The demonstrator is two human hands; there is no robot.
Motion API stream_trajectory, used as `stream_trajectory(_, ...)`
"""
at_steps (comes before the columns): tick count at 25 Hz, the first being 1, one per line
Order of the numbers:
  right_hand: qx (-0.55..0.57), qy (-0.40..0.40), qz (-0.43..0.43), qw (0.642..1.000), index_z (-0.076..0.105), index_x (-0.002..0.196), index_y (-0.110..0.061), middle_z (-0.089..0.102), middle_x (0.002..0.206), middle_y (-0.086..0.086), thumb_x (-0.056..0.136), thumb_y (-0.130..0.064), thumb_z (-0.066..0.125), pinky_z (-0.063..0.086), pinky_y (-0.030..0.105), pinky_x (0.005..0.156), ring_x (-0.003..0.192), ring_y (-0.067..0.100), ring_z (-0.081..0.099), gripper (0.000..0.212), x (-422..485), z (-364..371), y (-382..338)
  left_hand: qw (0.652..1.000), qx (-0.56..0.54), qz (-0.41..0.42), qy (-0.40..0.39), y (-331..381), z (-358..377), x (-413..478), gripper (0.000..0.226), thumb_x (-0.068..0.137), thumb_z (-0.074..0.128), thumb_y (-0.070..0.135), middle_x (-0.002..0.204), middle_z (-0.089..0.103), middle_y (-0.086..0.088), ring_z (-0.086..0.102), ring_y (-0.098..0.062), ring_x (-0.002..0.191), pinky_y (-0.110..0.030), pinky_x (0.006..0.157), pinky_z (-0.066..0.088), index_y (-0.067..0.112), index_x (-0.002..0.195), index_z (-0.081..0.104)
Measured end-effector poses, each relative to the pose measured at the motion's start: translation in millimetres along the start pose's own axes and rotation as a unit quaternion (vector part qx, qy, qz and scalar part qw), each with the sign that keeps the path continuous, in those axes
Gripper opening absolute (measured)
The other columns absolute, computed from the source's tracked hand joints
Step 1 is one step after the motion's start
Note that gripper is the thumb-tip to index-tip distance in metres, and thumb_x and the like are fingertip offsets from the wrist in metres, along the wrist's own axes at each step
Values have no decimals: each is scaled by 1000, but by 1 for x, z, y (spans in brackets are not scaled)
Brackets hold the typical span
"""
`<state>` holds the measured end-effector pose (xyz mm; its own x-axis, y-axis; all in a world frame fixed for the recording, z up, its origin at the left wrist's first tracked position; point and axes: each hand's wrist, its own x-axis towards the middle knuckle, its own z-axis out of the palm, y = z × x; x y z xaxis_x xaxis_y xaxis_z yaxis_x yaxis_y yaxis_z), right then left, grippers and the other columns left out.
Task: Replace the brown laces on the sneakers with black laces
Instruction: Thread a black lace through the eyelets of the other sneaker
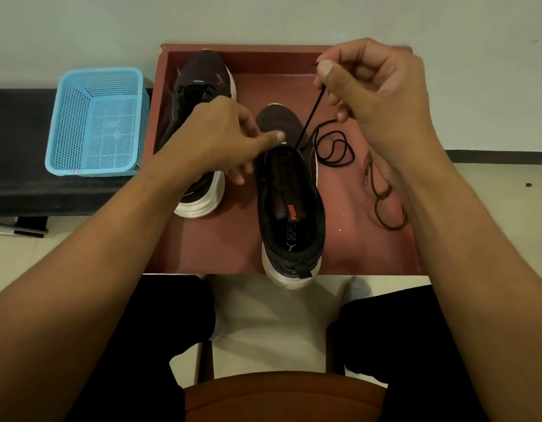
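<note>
Two dark sneakers with white soles stand in a red tray [202, 245]. The near sneaker [289, 208] has an open throat with no lace across most of it. My right hand [376, 92] pinches a black lace [309, 120] and holds it taut, up and to the right from the sneaker's front eyelets. The rest of that lace lies coiled [336, 147] on the tray beside the toe. My left hand [221, 138] rests at the sneaker's front left side, thumb pointing at the eyelets. The far sneaker [202, 86] is laced. A brown lace [385, 196] lies loose at the tray's right.
A light blue perforated basket [96, 123] sits on a dark bench [20, 147] left of the tray. A pale wall rises behind the tray. My knees in black trousers and a brown stool edge [282, 394] are at the bottom.
</note>
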<state>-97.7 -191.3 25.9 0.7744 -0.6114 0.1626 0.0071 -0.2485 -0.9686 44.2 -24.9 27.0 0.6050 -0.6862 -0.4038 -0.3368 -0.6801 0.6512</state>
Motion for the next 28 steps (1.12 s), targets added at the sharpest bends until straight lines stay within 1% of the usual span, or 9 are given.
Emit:
stream_trajectory(2,-27,-8,1,1000,76,103,-12,76,87,-3,97,-22,74,53,24,65,73,7,65,11,0,2,3,999,52,-2,11,-1,3,-2,36,89,77,52,61,74,-1,70,-12,46,-15,48,55,17,92,70)
stream_trajectory(4,-131,-60,10,990,79,97,-16,76,87,-8,95,-23,75,54,20,70,74,0,67,8,-2,8,9,997,70,-9,4,0,6,-3,29,87,81,47,62,74,1,70,-10,46,-15,51,56,20,91,72)
stream_trajectory(7,-297,-164,32,940,75,86,-29,66,75,-19,94,-35,76,40,8,61,65,-9,60,10,-10,23,20,997,72,-10,11,0,6,-1,15,86,84,35,71,76,3,73,-11,51,-19,60,60,22,89,77)
stream_trajectory(10,-356,-164,38,919,79,92,-28,64,81,-16,94,-40,75,41,16,66,72,1,59,12,-12,39,28,998,64,6,22,-3,5,-1,3,88,83,24,74,77,4,74,-12,55,-19,63,62,22,89,81)
stream_trajectory(12,-363,-129,39,922,79,94,-28,67,84,-14,94,-41,75,51,28,72,79,7,63,14,-14,49,31,997,69,20,28,-5,5,-2,1,88,82,21,72,77,3,75,-12,58,-22,70,64,21,88,83)
stream_trajectory(14,-366,-97,38,925,79,94,-29,69,79,-13,94,-41,76,57,33,74,77,9,67,12,-17,56,31,997,67,23,35,-5,6,-1,2,88,81,21,72,77,2,75,-14,59,-27,76,64,22,89,83)
stream_trajectory(17,-377,-85,29,922,80,94,-28,74,81,-9,93,-39,78,61,36,74,77,11,71,11,-21,59,30,996,70,30,43,-6,6,-1,2,87,81,23,72,77,2,75,-14,58,-25,75,63,22,88,83)
stream_trajectory(22,-401,-118,29,908,81,100,-31,75,90,-8,92,-36,78,60,33,72,81,12,70,9,-22,55,26,996,72,34,46,-6,6,-1,4,86,81,21,69,76,0,75,-13,57,-24,75,63,24,85,82)
stream_trajectory(28,-401,-90,38,911,81,94,-29,74,85,-7,90,-31,78,62,38,71,79,15,71,6,-24,61,27,996,61,28,53,-5,5,-1,3,85,81,20,69,75,2,74,-10,59,-24,76,62,22,87,83)
